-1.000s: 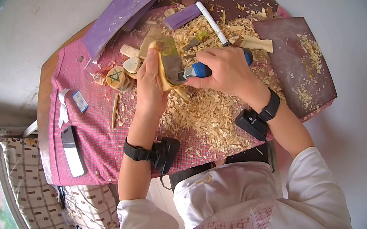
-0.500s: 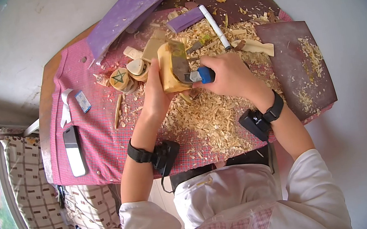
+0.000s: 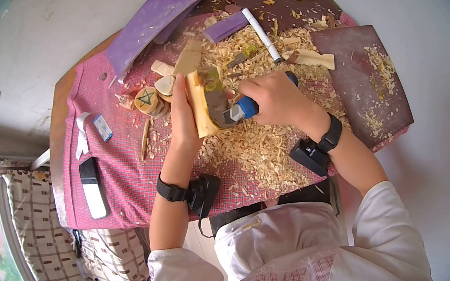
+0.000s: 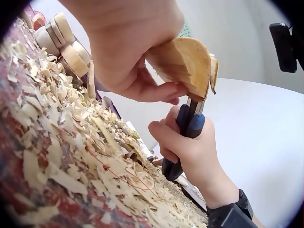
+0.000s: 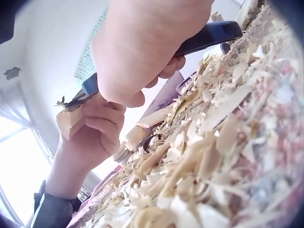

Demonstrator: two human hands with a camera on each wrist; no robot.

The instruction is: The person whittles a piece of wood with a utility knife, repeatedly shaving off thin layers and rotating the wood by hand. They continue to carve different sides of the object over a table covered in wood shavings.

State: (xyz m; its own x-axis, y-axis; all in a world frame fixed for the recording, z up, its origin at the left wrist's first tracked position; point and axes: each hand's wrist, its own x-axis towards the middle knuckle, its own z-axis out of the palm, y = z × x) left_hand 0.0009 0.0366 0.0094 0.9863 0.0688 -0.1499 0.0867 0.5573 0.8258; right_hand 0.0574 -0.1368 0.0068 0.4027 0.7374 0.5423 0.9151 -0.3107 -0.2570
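Note:
My left hand [image 3: 180,118] grips a piece of pale wood [image 3: 200,112] with dark, greenish bark on one face, held over the shavings. Its fingers curl around the underside in the left wrist view. My right hand [image 3: 276,97] is wrapped around the blue-and-black handle of a utility knife [image 3: 248,107]. The knife's blade lies against the lower barked end of the wood. From the right wrist side, the black handle end [image 5: 209,38] sticks out behind the fist, and a curled sliver [image 5: 61,101] stands up at the blade.
Wood shavings [image 3: 261,152] cover much of the checked red cloth [image 3: 121,178]. Left of the wood lie round wooden pieces, one with a drawn star [image 3: 146,98]. A white marker [image 3: 262,34], purple sheets [image 3: 149,27], a brown board [image 3: 362,75] and a phone [image 3: 92,188] lie around.
The wood has come nearer to my body and turned in my left hand, showing more bark. The right hand has followed with the knife, its blade staying at the wood's lower end.

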